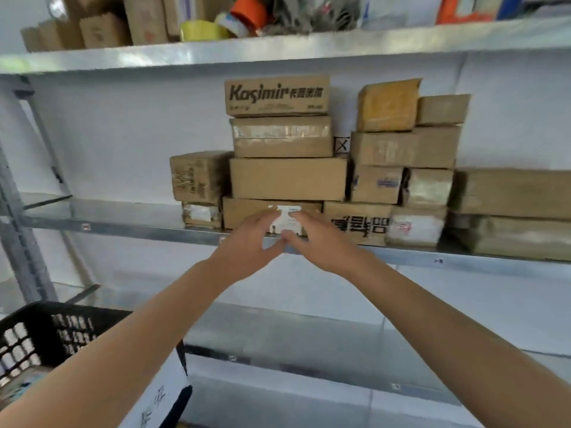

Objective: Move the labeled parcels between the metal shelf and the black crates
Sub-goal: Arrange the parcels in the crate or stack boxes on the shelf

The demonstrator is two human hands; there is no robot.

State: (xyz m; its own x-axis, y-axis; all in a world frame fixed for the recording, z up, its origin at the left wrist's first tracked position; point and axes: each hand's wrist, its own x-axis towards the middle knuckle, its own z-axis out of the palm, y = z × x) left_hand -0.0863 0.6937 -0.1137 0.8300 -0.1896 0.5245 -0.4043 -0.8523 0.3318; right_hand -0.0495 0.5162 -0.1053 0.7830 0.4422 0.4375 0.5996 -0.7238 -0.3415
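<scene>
Spanning the whole view, the metal shelf (123, 225) carries a pile of brown parcels (287, 179) on its middle board. A black crate (40, 332) stands at the lower left. The lowest parcel (244, 210) of the middle stack lies on that board (three other boxes rest on it). The left hand (247, 242) and the right hand (321, 239) both reach to its front, with fingers stretched rather straight, touching the cardboard around its white label (285, 222).
</scene>
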